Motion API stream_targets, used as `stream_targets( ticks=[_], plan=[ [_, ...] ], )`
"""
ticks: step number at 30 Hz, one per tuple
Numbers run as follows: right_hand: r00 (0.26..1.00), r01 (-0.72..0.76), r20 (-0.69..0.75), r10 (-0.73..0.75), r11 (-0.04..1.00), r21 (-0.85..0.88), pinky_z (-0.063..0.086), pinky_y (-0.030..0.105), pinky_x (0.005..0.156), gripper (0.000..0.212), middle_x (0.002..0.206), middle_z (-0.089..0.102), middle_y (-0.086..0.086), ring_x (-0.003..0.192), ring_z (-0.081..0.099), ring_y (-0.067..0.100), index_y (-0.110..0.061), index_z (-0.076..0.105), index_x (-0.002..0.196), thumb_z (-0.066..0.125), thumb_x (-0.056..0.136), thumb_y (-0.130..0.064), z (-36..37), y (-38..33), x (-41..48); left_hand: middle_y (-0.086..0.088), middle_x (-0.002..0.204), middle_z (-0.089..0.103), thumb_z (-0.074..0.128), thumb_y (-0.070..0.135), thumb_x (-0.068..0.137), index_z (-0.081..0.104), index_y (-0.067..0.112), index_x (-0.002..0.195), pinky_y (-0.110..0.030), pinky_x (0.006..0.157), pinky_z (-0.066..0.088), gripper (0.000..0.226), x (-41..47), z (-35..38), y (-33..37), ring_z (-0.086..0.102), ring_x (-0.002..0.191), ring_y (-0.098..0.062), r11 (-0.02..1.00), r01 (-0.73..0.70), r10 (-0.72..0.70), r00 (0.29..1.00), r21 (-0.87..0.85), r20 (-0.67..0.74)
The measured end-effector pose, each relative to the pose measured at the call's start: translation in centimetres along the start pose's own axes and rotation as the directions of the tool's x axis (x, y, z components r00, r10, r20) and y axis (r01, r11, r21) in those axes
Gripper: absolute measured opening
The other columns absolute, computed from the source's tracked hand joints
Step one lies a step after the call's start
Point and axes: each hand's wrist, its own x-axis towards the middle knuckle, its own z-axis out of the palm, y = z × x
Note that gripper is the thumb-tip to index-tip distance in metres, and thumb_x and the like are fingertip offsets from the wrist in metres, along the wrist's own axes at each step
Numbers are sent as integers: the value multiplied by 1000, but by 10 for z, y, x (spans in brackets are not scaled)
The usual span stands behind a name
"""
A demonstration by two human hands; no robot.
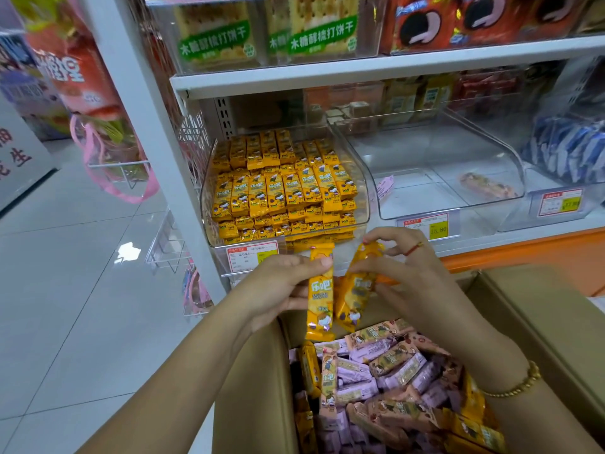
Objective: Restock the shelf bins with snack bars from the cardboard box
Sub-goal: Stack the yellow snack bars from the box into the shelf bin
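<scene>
My left hand grips an upright yellow snack bar above the open cardboard box. Just to its right, my right hand pinches a second yellow snack bar, tilted, by its upper part. The box below holds several loose bars in pink, purple and yellow wrappers. Directly above the hands, a clear shelf bin is packed with rows of yellow bars. The clear bin to its right holds a single pinkish bar.
Price tags hang on the shelf edge in front of the bins. A further bin at the right holds blue-and-white packets. The upper shelf carries cracker and cookie packs. Wire racks jut from the white shelf post; tiled floor lies to the left.
</scene>
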Motion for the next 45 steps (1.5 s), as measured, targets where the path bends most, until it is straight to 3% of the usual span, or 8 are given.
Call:
stream_targets(
  ticks=[7, 11, 15, 21, 25, 28, 37, 45],
  plan=[
    [985, -154, -55, 166, 973, 173, 47, 16, 69, 49, 101, 41, -20, 84, 49, -3, -29, 54, 109, 69, 78, 6, 13, -20, -3, -21, 108, 65, 85, 51, 52, 59, -9, 112, -51, 97, 47, 89, -1, 1, -2, 57, 96, -28, 1000, -18, 18, 1000, 20, -24],
    [971, -202, -62, 230, 935, 293, 43, 5, 80, 26, 108, 54, -11, 98, 54, -4, -22, 64, 114, 56, 89, -19, 14, -32, -2, -14, 104, 71, 76, 33, 61, 64, -4, 108, -45, 90, 54, 62, -2, 4, 1, 67, 99, -28, 995, -67, 57, 990, -80, -126],
    [952, -304, 119, 281, 907, 292, 24, -2, 95, 72, 144, 30, -19, 124, 30, -17, -35, 40, 140, 55, 76, -64, 21, -50, 3, -20, 96, 71, 76, 29, 71, 59, -11, 108, -52, 86, 54, 57, 0, 8, 7, 70, 90, -34, 957, -169, 95, 951, -236, -293],
    [930, -329, -83, 358, 911, 246, 29, -1, 84, 67, 139, 41, -4, 114, 45, 5, -20, 44, 138, 72, 77, -21, 29, -51, 45, -6, 90, 74, 66, 25, 80, 69, 12, 94, -28, 74, 58, 19, 3, 8, 29, 70, 83, -18, 873, -432, 353, 881, -227, -316],
    [877, -406, -130, 462, 860, 310, 32, 0, 75, 60, 122, 54, -2, 95, 48, 2, -17, 50, 134, 70, 77, -20, 22, -28, 104, 7, 107, 70, 65, 29, 87, 65, 21, 115, -22, 89, 48, 30, 18, -11, 34, 64, 103, -7, 809, -502, 588, 689, 306, -424],
    [841, -503, -106, 531, 838, 212, 37, 19, 79, 60, 126, 59, 7, 107, 55, 18, -19, 50, 136, 68, 79, -25, 33, 1, 153, -5, 133, 57, 58, 25, 91, 52, 16, 134, -28, 101, 37, 44, 29, -31, 24, 49, 126, -19, 507, -177, 743, 585, 844, -324],
    [724, -683, 110, 681, 730, -23, 41, 29, 62, 32, 83, 57, 8, 76, 56, 23, -9, 50, 73, 67, 87, -32, 61, 42, 238, -3, 146, 43, 51, 27, 94, 46, 11, 139, -26, 111, 24, 48, 40, -50, 11, 31, 140, -17, 343, -101, 729, 655, 934, -196],
    [771, -633, 165, 615, 767, 103, 31, 22, 48, 34, 102, 61, 8, 73, 49, 16, -16, 58, 124, 51, 97, -36, 74, 50, 250, -2, 148, 40, 50, 27, 95, 43, 12, 141, -16, 107, 12, 49, 43, -54, 6, 28, 141, -15, 343, -173, 754, 637, 924, -161]
  ],
)
